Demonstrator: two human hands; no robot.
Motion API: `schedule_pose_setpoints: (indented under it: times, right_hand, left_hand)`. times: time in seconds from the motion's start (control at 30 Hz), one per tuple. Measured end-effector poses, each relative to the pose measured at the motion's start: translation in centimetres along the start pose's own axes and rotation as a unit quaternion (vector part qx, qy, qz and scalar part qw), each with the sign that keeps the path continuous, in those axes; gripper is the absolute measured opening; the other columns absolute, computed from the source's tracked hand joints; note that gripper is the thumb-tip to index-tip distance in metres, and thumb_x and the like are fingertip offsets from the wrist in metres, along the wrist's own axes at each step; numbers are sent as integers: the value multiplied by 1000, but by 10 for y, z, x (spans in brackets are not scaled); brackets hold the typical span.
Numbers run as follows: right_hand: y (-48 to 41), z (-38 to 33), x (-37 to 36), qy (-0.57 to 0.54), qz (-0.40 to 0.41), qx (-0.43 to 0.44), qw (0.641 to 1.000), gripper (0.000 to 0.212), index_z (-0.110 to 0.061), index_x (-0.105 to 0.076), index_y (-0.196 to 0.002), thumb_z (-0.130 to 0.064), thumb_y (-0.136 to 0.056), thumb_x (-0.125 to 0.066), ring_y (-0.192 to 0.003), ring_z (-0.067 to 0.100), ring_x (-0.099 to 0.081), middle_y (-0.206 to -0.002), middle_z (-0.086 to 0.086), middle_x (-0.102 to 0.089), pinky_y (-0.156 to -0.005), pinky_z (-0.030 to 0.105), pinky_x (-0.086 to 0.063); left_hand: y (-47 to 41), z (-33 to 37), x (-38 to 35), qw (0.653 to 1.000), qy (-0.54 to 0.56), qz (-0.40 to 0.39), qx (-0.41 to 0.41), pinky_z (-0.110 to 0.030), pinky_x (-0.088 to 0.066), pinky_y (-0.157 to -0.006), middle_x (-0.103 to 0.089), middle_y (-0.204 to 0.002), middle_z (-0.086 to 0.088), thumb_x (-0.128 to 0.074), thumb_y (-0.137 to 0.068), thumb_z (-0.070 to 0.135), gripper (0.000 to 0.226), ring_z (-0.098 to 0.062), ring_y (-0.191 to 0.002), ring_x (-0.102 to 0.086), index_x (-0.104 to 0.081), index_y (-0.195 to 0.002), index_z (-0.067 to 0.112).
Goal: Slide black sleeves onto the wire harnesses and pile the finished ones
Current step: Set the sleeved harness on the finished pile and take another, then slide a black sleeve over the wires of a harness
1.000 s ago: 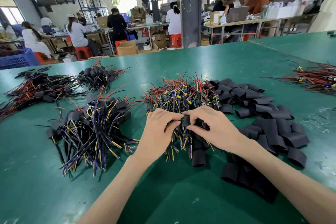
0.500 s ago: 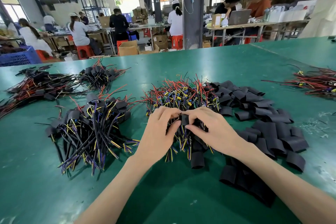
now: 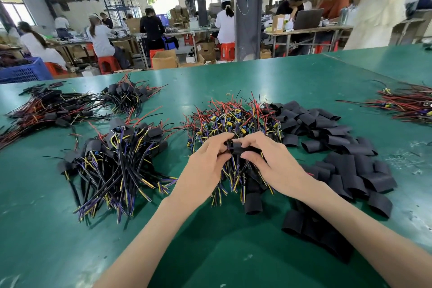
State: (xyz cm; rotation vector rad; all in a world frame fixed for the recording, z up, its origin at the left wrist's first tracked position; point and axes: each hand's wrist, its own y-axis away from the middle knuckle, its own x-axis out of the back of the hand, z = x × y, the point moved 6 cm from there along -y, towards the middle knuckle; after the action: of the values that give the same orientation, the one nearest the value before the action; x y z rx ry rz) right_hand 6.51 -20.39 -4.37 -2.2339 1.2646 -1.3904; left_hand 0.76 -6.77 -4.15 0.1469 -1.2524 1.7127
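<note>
1. My left grip (image 3: 205, 161) is closed: its curled fingers pinch the thin multicoloured wire harness (image 3: 233, 177) at the upper end.
2. My right grip (image 3: 273, 161) is also closed, with thumb and forefinger pinching the short black tubular sleeve (image 3: 239, 148).
3. The black sleeve sits between the two grips, touching both, at the top of the harness. The blue, yellow and black wire ends hang below it toward the green counter (image 3: 46, 217).
4. Both grips are held just above the near edge of the heap of bare red, black and yellow harnesses (image 3: 233, 117), at the counter's middle.
5. The supply of loose flat black sleeves (image 3: 339, 147) lies to the right of that heap, touching it and running toward me along my right forearm.
6. One loose sleeve (image 3: 252, 201) lies apart from the supply, just below my grips.
7. The pile of sleeved harnesses (image 3: 117, 159) lies to the left, near my left grip but not touching it.
8. Further piles:
   - two dark bundles (image 3: 46, 110) at far left;
   - one red-wired bundle (image 3: 409, 105) at far right, well apart.
</note>
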Motion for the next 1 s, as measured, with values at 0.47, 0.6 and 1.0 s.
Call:
schedule_pose_setpoints:
  times: [0.47, 0.6, 1.0]
  right_hand:
    - [-4, 16, 48, 235, 216, -70, 945, 54, -3, -45, -132, -6, -81, -62, -131, 32, -35, -141, 14, -44, -107, 44, -25]
    - [-3, 34, 47, 276, 187, -129, 934, 53, -4, -46, -130, -8, -80, -62, -131, 34, -33, -137, 14, -46, -105, 46, -26]
    - [5, 73, 66, 289, 145, -309, 895, 48, -5, -43, -131, -5, -85, -52, -126, 37, -31, -133, 19, -44, -100, 48, -29]
  left_hand:
    - [-18, -47, 125, 919, -215, 299, 142, -35, -28, -65, -60, -73, -15, -55, -94, 34, 35, -31, -70, -54, -56, -75, 6]
    - [-7, -96, 151, 878, -263, 292, 272, -37, -30, -84, -63, -91, -22, -52, -94, 41, 42, -37, -97, -50, -65, -84, 2]
    - [-4, -115, 132, 899, -351, 157, 210, -51, -32, -97, -52, -127, -15, -52, -91, 3, 39, -37, -118, -45, -54, -129, 14]
